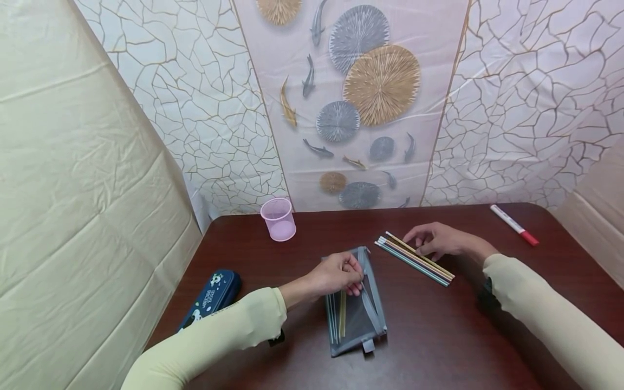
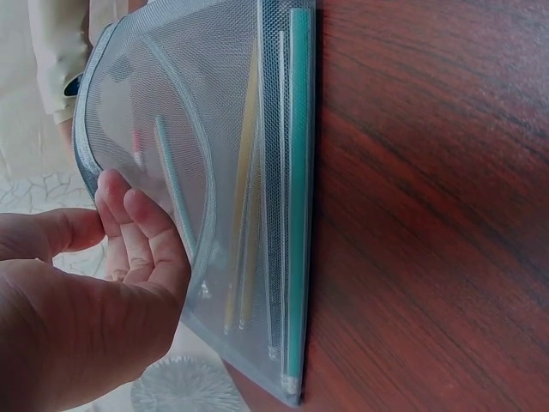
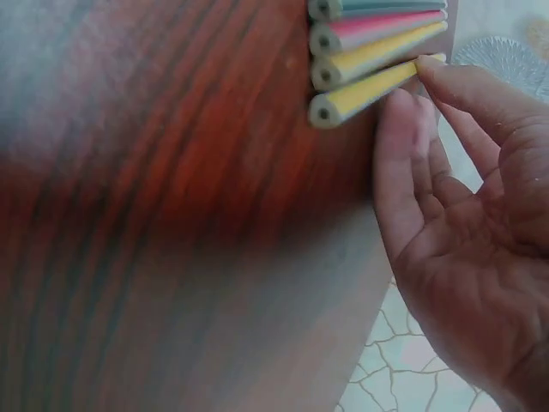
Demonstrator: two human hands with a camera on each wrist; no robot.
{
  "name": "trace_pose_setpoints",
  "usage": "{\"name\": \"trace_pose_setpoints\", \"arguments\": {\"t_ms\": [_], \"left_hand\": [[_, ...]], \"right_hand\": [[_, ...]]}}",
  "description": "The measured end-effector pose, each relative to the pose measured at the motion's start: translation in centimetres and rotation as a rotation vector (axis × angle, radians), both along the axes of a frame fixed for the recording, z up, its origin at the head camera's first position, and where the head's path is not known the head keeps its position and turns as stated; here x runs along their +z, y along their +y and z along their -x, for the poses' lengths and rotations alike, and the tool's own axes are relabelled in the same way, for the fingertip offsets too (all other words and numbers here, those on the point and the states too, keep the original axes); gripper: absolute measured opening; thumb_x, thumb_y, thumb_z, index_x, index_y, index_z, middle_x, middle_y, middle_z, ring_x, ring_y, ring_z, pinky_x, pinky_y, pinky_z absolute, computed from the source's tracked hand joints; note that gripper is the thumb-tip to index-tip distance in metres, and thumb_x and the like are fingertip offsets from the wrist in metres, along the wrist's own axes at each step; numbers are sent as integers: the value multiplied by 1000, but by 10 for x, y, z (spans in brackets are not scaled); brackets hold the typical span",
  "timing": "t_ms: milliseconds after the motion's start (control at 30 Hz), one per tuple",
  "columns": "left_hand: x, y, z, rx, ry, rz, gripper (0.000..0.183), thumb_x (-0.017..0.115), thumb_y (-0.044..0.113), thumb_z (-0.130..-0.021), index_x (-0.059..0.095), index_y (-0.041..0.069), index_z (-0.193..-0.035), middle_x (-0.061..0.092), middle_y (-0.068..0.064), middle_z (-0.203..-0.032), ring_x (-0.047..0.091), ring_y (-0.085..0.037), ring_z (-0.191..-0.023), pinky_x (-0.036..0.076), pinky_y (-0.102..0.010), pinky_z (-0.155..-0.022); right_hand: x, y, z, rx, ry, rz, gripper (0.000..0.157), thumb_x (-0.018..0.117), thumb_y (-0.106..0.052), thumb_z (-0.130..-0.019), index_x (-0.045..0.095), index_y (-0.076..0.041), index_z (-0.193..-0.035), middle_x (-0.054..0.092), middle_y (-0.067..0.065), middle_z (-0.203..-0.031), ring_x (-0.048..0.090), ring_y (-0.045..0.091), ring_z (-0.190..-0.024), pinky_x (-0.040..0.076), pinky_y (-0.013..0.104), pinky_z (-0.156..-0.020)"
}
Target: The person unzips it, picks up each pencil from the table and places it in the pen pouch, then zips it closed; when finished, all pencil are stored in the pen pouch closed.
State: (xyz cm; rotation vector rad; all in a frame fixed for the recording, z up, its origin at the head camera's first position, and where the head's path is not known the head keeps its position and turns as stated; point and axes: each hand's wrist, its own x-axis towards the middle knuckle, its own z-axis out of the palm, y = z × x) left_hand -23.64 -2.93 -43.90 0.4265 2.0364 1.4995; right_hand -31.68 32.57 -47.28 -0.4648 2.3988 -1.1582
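My left hand (image 1: 339,275) pinches the zipper edge of a grey mesh pencil pouch (image 1: 361,319), whose mouth gapes. Through the mesh in the left wrist view show a green pencil (image 2: 298,197) and yellowish pencils (image 2: 244,180). To the right of the pouch, several pencils lie side by side on the table. My right hand (image 1: 441,240) is over them, with thumb and fingertips at the outermost yellow pencil (image 3: 364,96), pinching it. Beside that one in the right wrist view are another yellow pencil (image 3: 369,64), a pink pencil (image 3: 377,33) and a bluish pencil (image 3: 377,9).
A pink see-through cup (image 1: 279,219) stands at the table's back left. The dark blue pencil case (image 1: 212,295) with panda pictures lies by my left forearm. At the back right is a white marker with a red cap (image 1: 514,225). Patterned cloth (image 1: 361,162) hangs behind the table.
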Motion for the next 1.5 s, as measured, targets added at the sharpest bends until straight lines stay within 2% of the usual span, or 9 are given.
{"name": "trace_pose_setpoints", "arguments": {"t_ms": [233, 467, 767, 1067, 1333, 1500], "left_hand": [[-1, 0, -1, 2, -4, -5, 7, 65, 3, -101, 60, 2, -105, 72, -7, -79, 71, -15, -66, 64, -29, -66], [-3, 0, 0, 0, -4, -11, 8, 65, 2, -100, 60, 0, -106, 72, -7, -77, 71, -14, -65, 62, -28, -64], [-1, 1, 2, -6, 8, -7, 6, 65, 2, -100, 60, 1, -104, 72, -8, -78, 71, -15, -66, 63, -28, -65], [-1, 1, 0, -14, -2, -5, 7, 65, 2, -100, 59, 0, -105, 72, -9, -78, 71, -15, -66, 64, -31, -68], [-3, 1, 0, -22, -3, -14, 7, 65, 2, -100, 60, 1, -104, 72, -7, -77, 71, -15, -65, 65, -35, -69], [-4, -1, 0, -18, 5, 0, 6, 66, 4, -101, 60, 4, -104, 72, -7, -79, 72, -15, -67, 65, -33, -69]], "right_hand": [[5, -4, 0, 22, 4, -61, 42, 72, -2, -95, 65, -9, -136, 58, 15, -106, 58, 24, -88, 61, 40, -64], [11, -9, -2, 26, 13, -115, 42, 73, -1, -93, 65, -8, -133, 65, 11, -101, 62, 22, -82, 60, 40, -63], [20, -14, -2, 22, 99, -223, 35, 72, 1, -89, 68, -11, -121, 69, 8, -94, 63, 18, -75, 60, 39, -57], [13, -18, -2, -10, 148, -311, 36, 72, 2, -83, 66, -14, -115, 67, 7, -94, 61, 19, -65, 54, 31, -49], [11, -20, -3, -41, 148, -343, 32, 78, -4, -84, 63, -13, -110, 68, 10, -100, 60, 20, -62, 53, 32, -50], [11, -21, -3, -44, 147, -353, 30, 79, -6, -85, 62, -12, -109, 67, 10, -99, 60, 21, -62, 53, 33, -51]]}}
